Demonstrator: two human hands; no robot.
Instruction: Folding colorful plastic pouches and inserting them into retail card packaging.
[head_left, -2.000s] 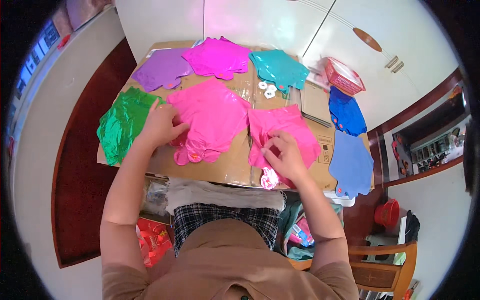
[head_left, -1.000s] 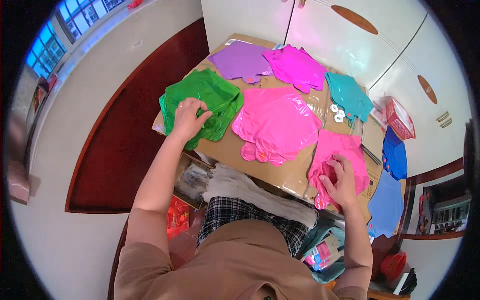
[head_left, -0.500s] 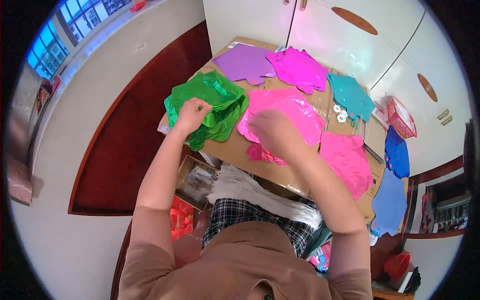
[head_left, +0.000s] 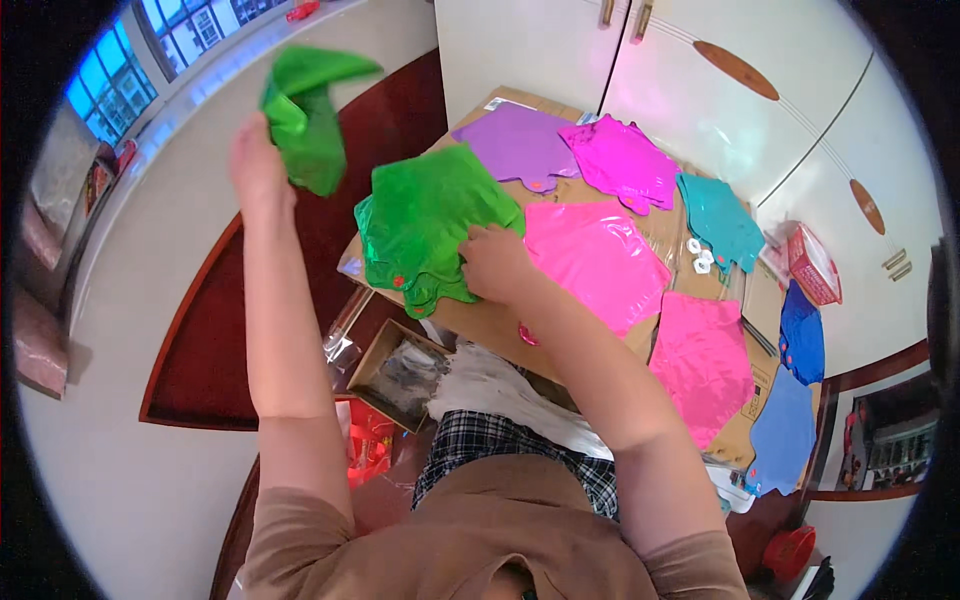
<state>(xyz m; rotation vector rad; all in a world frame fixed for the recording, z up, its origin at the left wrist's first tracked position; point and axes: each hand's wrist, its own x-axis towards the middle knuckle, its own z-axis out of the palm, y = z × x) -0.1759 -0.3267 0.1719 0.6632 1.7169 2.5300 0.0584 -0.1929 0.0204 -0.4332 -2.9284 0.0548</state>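
My left hand [head_left: 258,165] is raised up to the left, gripping one crumpled green foil sheet [head_left: 305,110] in the air. My right hand [head_left: 495,265] presses down on the stack of green foil sheets [head_left: 425,220] lying at the left end of the cardboard sheet [head_left: 480,325]. Beside the green stack lie a bright pink foil stack [head_left: 595,260], a second pink one [head_left: 705,365], a purple one [head_left: 515,145], a magenta one [head_left: 625,160] and a teal one [head_left: 720,220].
Blue foil pieces [head_left: 800,335] lie at the right end, near a red basket [head_left: 815,265]. Small white rolls [head_left: 698,255] sit by the teal foil. An open cardboard box [head_left: 400,370] and red packaging [head_left: 370,440] lie below the board. White cabinet doors [head_left: 650,70] stand behind.
My left hand has lifted one green sheet off the stack and up to the left. My right hand moved from the pink foil over to the green stack.
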